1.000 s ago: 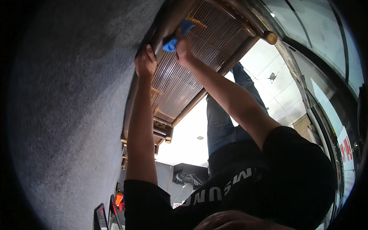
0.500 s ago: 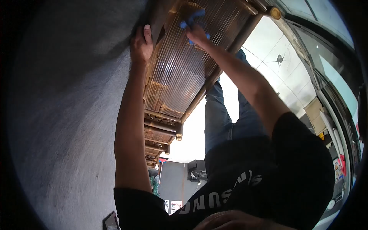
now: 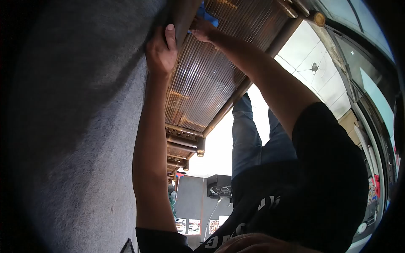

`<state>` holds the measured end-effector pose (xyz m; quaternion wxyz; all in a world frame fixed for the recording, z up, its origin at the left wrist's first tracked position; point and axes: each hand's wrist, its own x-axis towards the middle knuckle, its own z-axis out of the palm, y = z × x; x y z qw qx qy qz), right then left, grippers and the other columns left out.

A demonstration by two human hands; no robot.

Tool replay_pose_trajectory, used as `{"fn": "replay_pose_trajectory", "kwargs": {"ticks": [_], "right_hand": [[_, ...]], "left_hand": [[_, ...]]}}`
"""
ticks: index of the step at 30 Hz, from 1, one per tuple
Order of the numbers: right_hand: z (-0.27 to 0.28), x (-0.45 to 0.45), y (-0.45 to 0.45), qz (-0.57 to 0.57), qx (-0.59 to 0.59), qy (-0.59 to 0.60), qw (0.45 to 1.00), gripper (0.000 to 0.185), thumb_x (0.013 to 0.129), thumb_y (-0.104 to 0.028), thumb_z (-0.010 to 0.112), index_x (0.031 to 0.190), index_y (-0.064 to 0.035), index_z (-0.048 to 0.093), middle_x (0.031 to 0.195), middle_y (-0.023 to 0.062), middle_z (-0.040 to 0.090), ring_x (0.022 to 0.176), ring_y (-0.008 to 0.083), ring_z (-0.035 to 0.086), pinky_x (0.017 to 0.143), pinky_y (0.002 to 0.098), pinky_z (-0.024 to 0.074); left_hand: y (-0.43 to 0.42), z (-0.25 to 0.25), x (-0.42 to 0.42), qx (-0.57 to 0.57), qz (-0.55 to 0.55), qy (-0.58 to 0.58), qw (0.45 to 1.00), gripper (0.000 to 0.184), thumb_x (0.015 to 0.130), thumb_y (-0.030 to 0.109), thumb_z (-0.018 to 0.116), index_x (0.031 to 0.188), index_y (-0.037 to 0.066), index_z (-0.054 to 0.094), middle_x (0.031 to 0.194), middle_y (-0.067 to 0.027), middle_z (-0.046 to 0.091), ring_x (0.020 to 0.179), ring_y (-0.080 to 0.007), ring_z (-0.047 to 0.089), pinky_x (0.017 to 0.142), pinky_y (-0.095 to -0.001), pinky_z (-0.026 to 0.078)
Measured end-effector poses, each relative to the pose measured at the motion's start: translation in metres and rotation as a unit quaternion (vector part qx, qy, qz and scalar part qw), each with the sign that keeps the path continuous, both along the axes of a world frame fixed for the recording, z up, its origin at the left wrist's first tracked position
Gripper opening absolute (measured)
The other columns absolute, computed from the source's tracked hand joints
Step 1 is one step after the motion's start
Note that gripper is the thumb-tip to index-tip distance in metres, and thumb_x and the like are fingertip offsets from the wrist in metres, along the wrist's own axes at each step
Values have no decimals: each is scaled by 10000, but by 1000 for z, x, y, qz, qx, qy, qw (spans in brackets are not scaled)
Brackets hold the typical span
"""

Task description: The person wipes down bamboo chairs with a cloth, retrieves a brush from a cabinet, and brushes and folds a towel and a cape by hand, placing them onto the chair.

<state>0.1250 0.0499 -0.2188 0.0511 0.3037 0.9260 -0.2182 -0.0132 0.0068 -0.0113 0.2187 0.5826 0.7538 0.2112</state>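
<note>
My left hand (image 3: 162, 50) is closed on a thick dark bamboo rail (image 3: 184, 19) beside the grey wall, its thumb in sight and its other fingers partly hidden. My right hand (image 3: 203, 30) presses a blue cloth (image 3: 207, 17) to the slatted bamboo seat (image 3: 198, 80) of a bench, close to the rail. Part of the cloth is hidden by the hand and the rail.
A rough grey wall (image 3: 84, 147) runs along the left. More bamboo furniture (image 3: 181, 145) stands in line behind. White floor tiles (image 3: 329, 84), one with a dark star-shaped mark (image 3: 314, 68), lie right of the bench, near a glass door frame (image 3: 363, 80).
My right hand and the blue cloth have slid left across the slats, toward the rail. My left hand stays on the rail, and the whole view has shifted slightly.
</note>
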Motion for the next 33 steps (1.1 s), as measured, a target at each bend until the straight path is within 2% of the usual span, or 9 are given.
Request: {"fn": "replay_pose_trajectory", "kwargs": {"ticks": [4,6,11,17,20,21,25,28,33], "right_hand": [[34,37,66,-166,-368,5,915,480,988,-254,456,1454,-141,472,1576,53,373,1480,233,282,1232,384,206],[31,40,74,-199,-381,-44,902,494,1014,-279,394,1487,-140,415,1597,43,331,1486,225,262,1236,385,189],[-11,28,33,-25,132,-218,967,564,1042,-348,280,1573,-158,255,1660,23,177,1531,242,140,1260,458,76],[-1,0,-66,-107,16,-144,984,545,1038,-354,328,1558,-190,312,1643,31,236,1526,264,152,1256,472,60],[-21,51,-51,32,80,14,996,484,975,-242,429,1432,-100,499,1502,115,462,1404,333,402,1216,490,223],[-24,62,-44,19,-46,-34,998,472,967,-253,461,1407,-92,523,1458,119,502,1356,348,447,1200,495,255],[9,113,24,-93,-335,-186,919,433,924,-286,603,1289,-53,616,1209,138,666,1148,330,618,1073,485,436],[-85,223,40,-351,-573,276,687,398,939,-263,606,1258,-25,618,1131,152,676,1094,248,634,946,441,531],[-19,205,138,-507,-441,198,713,418,959,-214,562,1363,-109,551,1270,165,640,1166,264,619,985,418,506]], "left_hand": [[-1,4,2,-17,10,12,1000,536,1037,485,431,854,11,603,691,-242,610,645,-454,630,574,-493,498],[1,6,2,-31,9,14,999,539,1038,485,426,849,12,602,693,-242,612,646,-454,631,572,-496,498],[0,5,0,-53,12,22,998,538,1037,494,419,881,11,598,723,-258,620,667,-468,629,593,-507,505],[1,4,2,-29,-2,34,999,532,1039,484,414,972,2,631,782,-272,641,720,-478,637,638,-506,517],[4,4,4,-28,2,30,999,544,1041,477,407,1012,-10,648,812,-275,653,742,-478,644,664,-513,521],[1,5,4,-43,5,28,999,551,1042,475,403,1024,-16,652,821,-277,656,750,-478,646,673,-516,522],[2,5,1,-59,-3,29,998,560,1046,462,399,1025,-37,654,848,-290,658,772,-480,650,690,-524,521],[0,3,2,-53,-2,47,997,547,1048,444,406,1048,-44,654,865,-301,657,795,-483,651,699,-523,521],[1,7,2,-70,-5,7,998,530,1049,427,409,1083,-44,651,902,-312,659,837,-497,647,728,-515,528]]}}
